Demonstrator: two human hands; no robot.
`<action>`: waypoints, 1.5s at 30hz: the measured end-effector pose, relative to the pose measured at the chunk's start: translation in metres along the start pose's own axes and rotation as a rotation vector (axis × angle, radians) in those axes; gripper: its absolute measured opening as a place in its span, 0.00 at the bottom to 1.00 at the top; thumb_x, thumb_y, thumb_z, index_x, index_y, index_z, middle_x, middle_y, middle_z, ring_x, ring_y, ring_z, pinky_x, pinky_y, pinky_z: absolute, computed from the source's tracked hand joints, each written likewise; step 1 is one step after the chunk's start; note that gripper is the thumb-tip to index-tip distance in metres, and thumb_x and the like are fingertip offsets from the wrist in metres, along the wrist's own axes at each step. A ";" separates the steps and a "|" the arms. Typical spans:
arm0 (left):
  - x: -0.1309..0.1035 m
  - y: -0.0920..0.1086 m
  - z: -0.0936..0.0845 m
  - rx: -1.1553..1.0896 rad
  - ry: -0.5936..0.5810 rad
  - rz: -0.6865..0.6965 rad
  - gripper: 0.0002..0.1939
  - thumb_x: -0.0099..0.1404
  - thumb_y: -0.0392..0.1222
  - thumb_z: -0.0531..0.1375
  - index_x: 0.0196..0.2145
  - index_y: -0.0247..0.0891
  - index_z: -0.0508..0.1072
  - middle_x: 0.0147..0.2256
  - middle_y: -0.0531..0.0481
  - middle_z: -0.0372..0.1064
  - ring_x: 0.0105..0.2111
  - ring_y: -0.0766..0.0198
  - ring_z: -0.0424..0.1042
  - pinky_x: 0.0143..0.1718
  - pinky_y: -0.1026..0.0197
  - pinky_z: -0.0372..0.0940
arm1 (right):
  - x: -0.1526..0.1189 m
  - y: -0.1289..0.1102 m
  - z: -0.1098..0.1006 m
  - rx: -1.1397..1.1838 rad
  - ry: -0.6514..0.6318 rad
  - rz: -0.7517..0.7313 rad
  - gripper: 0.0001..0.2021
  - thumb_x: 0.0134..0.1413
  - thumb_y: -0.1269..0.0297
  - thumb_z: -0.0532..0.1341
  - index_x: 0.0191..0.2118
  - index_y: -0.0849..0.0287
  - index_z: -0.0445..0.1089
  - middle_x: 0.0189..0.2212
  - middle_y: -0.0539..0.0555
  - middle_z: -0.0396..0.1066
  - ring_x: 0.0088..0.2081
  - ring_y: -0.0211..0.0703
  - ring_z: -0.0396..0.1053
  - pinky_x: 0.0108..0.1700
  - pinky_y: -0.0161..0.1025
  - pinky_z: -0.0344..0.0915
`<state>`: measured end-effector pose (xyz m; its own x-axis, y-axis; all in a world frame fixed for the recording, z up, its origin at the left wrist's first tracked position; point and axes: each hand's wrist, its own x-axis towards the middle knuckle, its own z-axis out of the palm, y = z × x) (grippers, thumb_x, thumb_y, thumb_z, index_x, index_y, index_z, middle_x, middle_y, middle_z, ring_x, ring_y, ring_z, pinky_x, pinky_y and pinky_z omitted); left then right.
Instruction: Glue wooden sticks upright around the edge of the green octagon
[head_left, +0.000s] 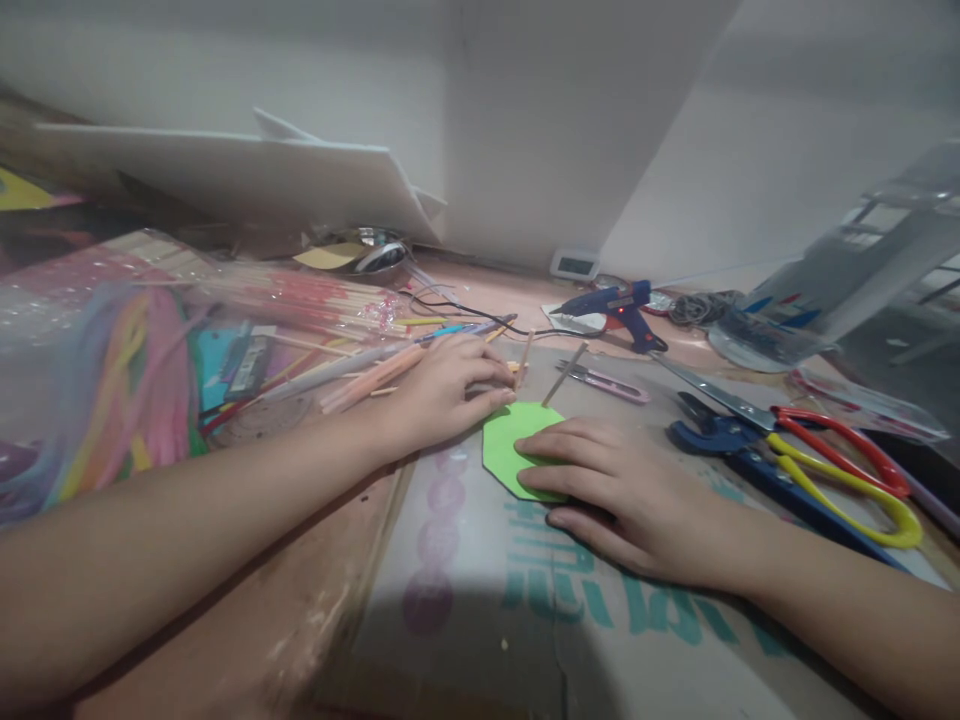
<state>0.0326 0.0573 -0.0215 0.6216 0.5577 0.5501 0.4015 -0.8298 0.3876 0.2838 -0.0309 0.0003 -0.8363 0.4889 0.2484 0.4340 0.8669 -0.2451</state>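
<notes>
Green paper octagon (511, 440) lies flat on a printed cardboard sheet (480, 590) near the middle of the desk (247, 640). Left hand (442, 390) rests open, fingertips touching its upper edge. Right hand (630, 495) lies flat, fingers spread, pressing its right side. Scissors (840, 455) and a blue glue gun (619, 308) sit toward the desk's right edge.

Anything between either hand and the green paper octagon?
Nothing visible. The right hand lies flat on the green paper octagon, its fingers covering the right part. The left hand touches its upper edge with its fingertips. The wooden sticks lie apart, behind it.
</notes>
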 end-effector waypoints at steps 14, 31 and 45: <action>0.004 -0.001 0.002 0.010 -0.070 -0.030 0.08 0.71 0.42 0.61 0.37 0.40 0.80 0.42 0.50 0.77 0.48 0.58 0.72 0.54 0.51 0.61 | 0.002 -0.001 -0.001 0.004 -0.004 0.006 0.14 0.68 0.64 0.59 0.55 0.59 0.71 0.56 0.60 0.72 0.58 0.50 0.67 0.63 0.53 0.63; 0.001 -0.003 0.004 -0.009 -0.049 -0.033 0.07 0.71 0.43 0.61 0.41 0.41 0.80 0.45 0.49 0.77 0.50 0.57 0.71 0.55 0.51 0.62 | 0.004 -0.006 -0.004 0.032 0.007 0.013 0.14 0.68 0.64 0.58 0.55 0.60 0.72 0.55 0.62 0.73 0.57 0.50 0.68 0.62 0.53 0.64; 0.004 0.001 0.002 -0.029 -0.055 -0.059 0.09 0.72 0.42 0.60 0.39 0.40 0.80 0.44 0.48 0.77 0.49 0.57 0.72 0.55 0.50 0.63 | 0.003 -0.004 -0.002 0.027 0.005 0.012 0.14 0.68 0.64 0.58 0.55 0.59 0.71 0.55 0.62 0.72 0.57 0.51 0.67 0.62 0.55 0.64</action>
<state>0.0369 0.0583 -0.0207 0.6335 0.6031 0.4848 0.4195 -0.7941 0.4397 0.2805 -0.0332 0.0044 -0.8296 0.4995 0.2496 0.4346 0.8582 -0.2731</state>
